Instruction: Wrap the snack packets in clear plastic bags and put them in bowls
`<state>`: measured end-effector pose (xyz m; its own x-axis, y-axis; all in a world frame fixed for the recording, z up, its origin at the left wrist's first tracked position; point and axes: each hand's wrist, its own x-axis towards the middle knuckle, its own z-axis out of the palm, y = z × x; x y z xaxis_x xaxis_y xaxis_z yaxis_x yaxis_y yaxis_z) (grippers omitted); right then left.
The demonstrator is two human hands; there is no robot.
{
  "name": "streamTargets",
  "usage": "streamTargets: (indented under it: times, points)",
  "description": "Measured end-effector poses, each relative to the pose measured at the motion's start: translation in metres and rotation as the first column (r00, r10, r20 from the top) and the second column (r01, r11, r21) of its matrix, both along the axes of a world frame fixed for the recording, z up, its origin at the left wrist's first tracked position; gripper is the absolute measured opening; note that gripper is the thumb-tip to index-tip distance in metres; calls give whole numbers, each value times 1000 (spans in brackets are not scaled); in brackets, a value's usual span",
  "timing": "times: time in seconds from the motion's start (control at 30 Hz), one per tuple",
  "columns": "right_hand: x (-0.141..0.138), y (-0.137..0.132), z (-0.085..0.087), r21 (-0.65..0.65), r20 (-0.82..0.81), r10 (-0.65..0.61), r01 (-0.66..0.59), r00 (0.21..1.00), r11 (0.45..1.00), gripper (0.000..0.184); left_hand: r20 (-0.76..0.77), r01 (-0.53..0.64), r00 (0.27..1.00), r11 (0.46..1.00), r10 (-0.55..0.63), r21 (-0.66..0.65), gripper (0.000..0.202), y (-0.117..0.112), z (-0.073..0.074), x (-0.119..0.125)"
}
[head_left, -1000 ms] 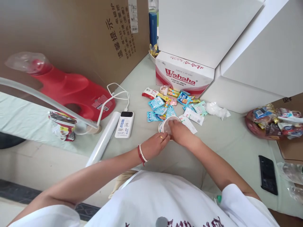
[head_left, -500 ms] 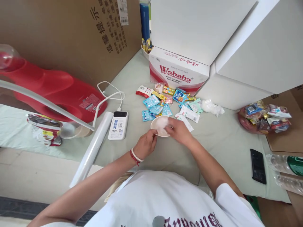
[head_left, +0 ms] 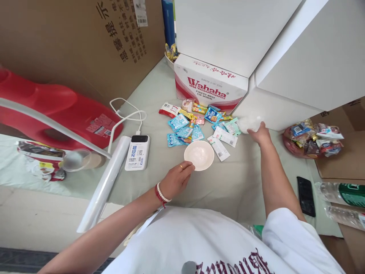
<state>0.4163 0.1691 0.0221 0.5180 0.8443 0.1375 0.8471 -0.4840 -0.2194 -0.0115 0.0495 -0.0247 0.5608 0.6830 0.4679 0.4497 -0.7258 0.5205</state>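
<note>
My left hand (head_left: 178, 177) is closed on the near-left rim of a small white bowl (head_left: 189, 151), the thumb and fingers pinching its edge. Inside the bowl, a pale, shiny patch shows, too indistinct to name. My right hand (head_left: 260, 134) is stretched out to the right, its fingers closed at the edge of a crumpled clear plastic film (head_left: 248, 125). Beyond the bowl lie blue sachets (head_left: 178, 122) and several wrapped snacks (head_left: 200, 109). Two white packets (head_left: 219, 148) lie between the bowl and the plastic film.
At the back stands a Wahaba-style printed water carton (head_left: 209, 82). To the left are a power bank (head_left: 137, 153) with a cable, a film roll (head_left: 104, 186) and a red jug (head_left: 62, 110). A snack-filled bowl (head_left: 288, 146), a phone (head_left: 306, 196) and plastic bottles (head_left: 330, 193) lie right.
My right hand has left the bowl and moved right to the clear plastic film. My left hand still grips the bowl, whose inside now shows more fully.
</note>
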Motion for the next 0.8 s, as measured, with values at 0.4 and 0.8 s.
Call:
streamTargets:
  times: [0.4,0.8]
  points:
    - [-217,-98,23,-528,-349,816,-816,461,236,41,-111,255,961,967,-252,10,32,-16,-3,30]
    - [-123,-103,71,183,-165,611,-585,774,790,19,-53,123,991,990,-127,-74,33,-21,-9,19]
